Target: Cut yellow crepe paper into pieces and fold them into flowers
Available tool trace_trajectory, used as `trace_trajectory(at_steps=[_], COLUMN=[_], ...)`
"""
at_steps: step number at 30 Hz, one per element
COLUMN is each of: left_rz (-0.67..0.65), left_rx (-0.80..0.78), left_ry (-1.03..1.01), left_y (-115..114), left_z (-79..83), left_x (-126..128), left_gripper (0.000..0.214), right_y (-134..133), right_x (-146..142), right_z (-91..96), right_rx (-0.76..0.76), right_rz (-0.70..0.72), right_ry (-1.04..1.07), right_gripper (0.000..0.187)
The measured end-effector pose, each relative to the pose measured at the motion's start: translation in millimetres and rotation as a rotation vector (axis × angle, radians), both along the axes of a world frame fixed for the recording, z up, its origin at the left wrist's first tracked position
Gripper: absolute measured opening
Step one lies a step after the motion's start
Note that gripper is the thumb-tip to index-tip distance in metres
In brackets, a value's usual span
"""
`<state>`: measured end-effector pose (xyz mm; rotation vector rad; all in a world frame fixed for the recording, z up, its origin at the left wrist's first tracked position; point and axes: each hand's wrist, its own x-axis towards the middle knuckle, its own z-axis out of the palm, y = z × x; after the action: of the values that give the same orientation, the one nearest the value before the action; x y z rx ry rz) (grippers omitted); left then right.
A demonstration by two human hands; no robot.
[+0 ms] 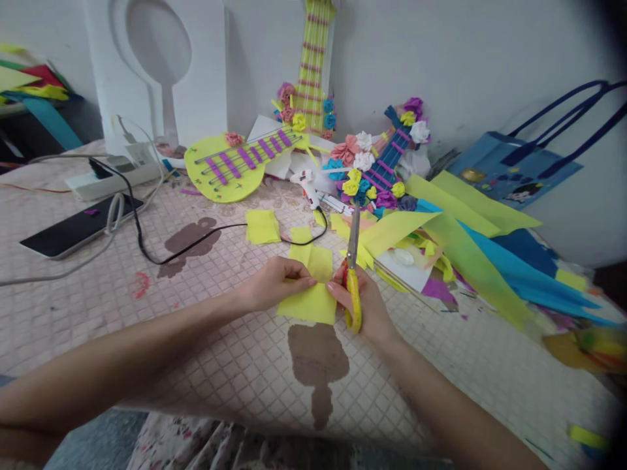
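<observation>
Between both hands is a yellow sheet of crepe paper, creased across its middle. My left hand pinches its left side between thumb and fingers. My right hand pinches the right side with thumb and forefinger. In that same hand rest the yellow-handled scissors, blades pointing up and away from me. Whether the blades are fully closed is hard to see. Just beyond the sheet lie a smaller yellow square and a stack of yellow squares.
A white glue gun with a black cord stands behind. Guitar-shaped crafts lean at the wall. Coloured paper strips heap on the right, near a blue bag. At left are a phone and a power strip.
</observation>
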<state>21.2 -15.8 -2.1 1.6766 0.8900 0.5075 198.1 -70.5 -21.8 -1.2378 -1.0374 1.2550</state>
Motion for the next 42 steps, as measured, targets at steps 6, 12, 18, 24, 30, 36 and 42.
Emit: trace_trajectory(at_steps=[6, 12, 18, 24, 30, 36, 42], left_rz=[0.018, 0.001, 0.028, 0.069, 0.093, -0.008, -0.044], left_rx=[-0.062, -0.194, -0.347, -0.435, -0.304, -0.203, -0.092], left_ry=[-0.026, -0.05, -0.149, -0.202, -0.168, -0.097, -0.021], left_y=[6, 14, 17, 13, 12, 12, 7], left_z=[-5.7, -7.0, -3.7, -1.9, -0.4, -0.2, -2.2], left_x=[-5, -11, -16, -15, -14, -14, -10], left_gripper=[0.028, 0.026, 0.027, 0.041, 0.025, 0.024, 0.026], right_y=[0, 3, 2, 3, 3, 4, 6], right_x=[2, 7, 8, 9, 12, 16, 10], right_z=[3.2, 1.4, -0.5, -0.6, 2.3, 12.0, 13.8], right_rx=[-0.002, 0.024, 0.028, 0.064, 0.053, -0.061, 0.008], right_rz=[-0.055, -0.069, -0.064, -0.119, -0.068, 0.115, 0.139], right_ry=[-0.003, -0.02, -0.021, -0.041, 0.0, -0.005, -0.102], right_gripper=[0.034, 0.033, 0.034, 0.031, 0.031, 0.036, 0.039])
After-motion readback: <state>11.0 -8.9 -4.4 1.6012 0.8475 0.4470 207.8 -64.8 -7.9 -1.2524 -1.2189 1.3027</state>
